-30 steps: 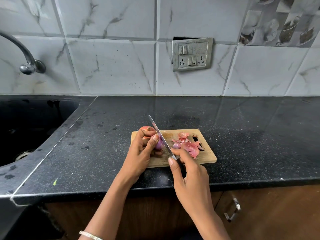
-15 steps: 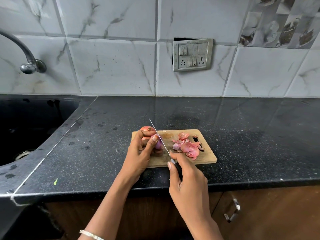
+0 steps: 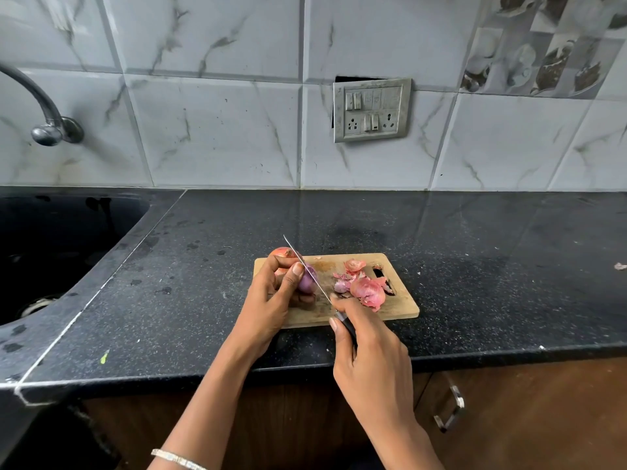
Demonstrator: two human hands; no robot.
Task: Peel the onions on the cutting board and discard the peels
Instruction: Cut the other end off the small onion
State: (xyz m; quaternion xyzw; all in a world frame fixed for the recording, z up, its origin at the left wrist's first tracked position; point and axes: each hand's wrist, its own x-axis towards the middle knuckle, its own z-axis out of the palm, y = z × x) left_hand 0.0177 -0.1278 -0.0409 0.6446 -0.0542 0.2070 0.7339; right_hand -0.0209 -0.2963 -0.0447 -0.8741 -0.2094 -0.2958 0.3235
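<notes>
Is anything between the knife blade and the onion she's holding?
Nothing visible. The left hand grips the purple onion on the cutting board, and the knife in the right hand lies right against it. The peels sit apart, to the right.

Soft, even daylight fills the scene, moderately bright, with no harsh highlights. The polished black speckled stone counter (image 3: 475, 266) carries pale, smeared reflections of the grey marble-patterned wall tiles (image 3: 210, 130) along its back edge. Faint shadows lie under the hands at the counter's front edge. The wide lens bows the tile joints and the counter edges towards the frame corners. Focus is sharp throughout, slightly softer at the top left.
</notes>
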